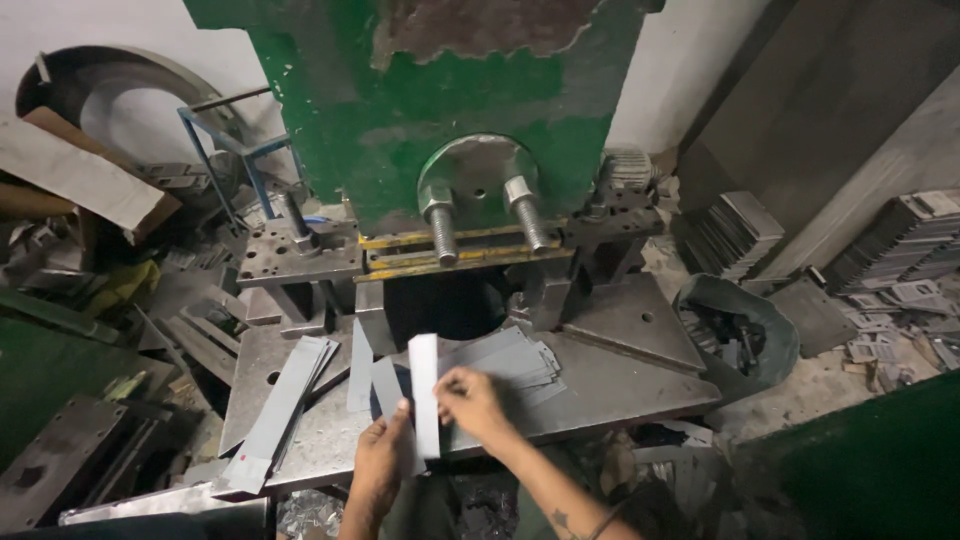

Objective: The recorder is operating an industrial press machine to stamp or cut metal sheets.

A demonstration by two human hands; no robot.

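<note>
Both my hands hold one narrow grey metal strip (424,380) upright over the steel press table (620,385). My left hand (383,458) grips its lower left edge and my right hand (470,402) pinches its right edge at the middle. Behind the strip lies a loose pile of similar grey strips (505,358) in front of the dark die opening (445,305). Above it stands the green press body (420,110) with two threaded bolts (440,225).
A stack of long grey strips (285,400) leans off the table's left side. A dark bin of scrap (740,335) stands at the right, with stacked stamped plates (905,240) beyond it. Metal offcuts and plates (70,450) crowd the left floor.
</note>
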